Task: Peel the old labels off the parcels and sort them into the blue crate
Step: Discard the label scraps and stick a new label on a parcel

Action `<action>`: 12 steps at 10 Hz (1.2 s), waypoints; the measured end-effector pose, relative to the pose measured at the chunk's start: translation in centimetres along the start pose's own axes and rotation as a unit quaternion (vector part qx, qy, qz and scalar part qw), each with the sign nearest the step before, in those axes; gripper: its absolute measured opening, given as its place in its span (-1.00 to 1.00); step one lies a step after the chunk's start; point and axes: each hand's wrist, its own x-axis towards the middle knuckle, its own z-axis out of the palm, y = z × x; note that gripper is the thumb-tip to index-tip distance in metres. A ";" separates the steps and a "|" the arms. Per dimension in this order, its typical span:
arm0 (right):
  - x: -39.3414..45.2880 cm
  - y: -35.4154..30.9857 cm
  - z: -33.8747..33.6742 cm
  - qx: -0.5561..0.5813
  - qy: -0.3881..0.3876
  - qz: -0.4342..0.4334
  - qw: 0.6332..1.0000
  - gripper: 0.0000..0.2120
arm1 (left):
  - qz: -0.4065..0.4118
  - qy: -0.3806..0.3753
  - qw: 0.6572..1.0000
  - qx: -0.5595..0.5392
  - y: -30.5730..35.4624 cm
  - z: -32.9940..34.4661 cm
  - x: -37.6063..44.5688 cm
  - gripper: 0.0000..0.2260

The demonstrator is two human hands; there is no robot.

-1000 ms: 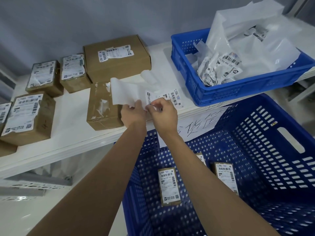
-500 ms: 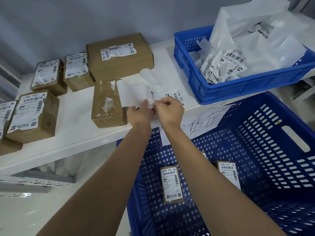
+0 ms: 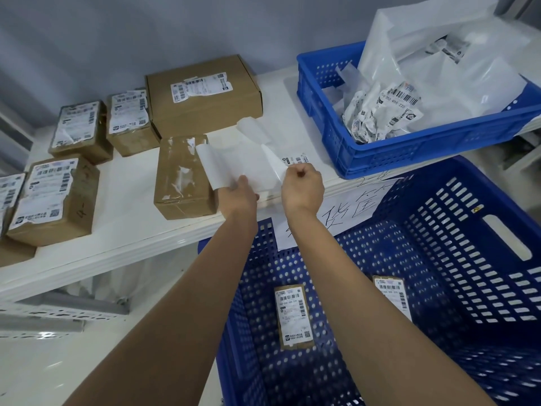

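Both my hands are over the front edge of the white shelf (image 3: 131, 218). My left hand (image 3: 238, 191) holds the near edge of a white backing sheet (image 3: 234, 162) that curls upward. My right hand (image 3: 303, 183) pinches the corner of a shipping label (image 3: 295, 158) and lifts it off that sheet; only a strip of its barcode shows past my fingers. An unlabelled cardboard box (image 3: 183, 177) with clear tape on top stands just left of the sheet.
Several labelled cardboard boxes (image 3: 202, 93) stand on the shelf's left and back. A small blue bin (image 3: 380, 153) at the right holds crumpled labels and white sheets. Below, a large blue crate (image 3: 439, 259) with a handwritten paper sign holds two labelled parcels (image 3: 292, 316).
My hands have drawn apart, peeling the label away from the backing sheet. More of the blank sheet shows between them, and the view has shifted slightly closer.
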 end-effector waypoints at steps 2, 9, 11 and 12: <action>-0.2 -0.1 -1.6 0.191 0.017 0.121 0.974 -0.86 | 0.125 -0.005 0.895 0.427 1.7 0.2 -1.5 -0.19; 0.1 -7.0 -5.0 0.291 0.069 -0.130 0.945 -0.77 | 0.098 -0.175 0.965 0.168 0.4 3.4 0.7 -0.71; 0.3 -6.7 -5.8 0.258 0.082 -0.174 0.947 -0.77 | 0.142 -0.177 0.950 0.215 -0.1 3.4 0.9 -0.63; 0.0 -6.3 -6.1 0.255 0.102 -0.183 0.944 -0.76 | 0.158 -0.179 0.945 0.222 -0.2 3.5 1.1 -0.60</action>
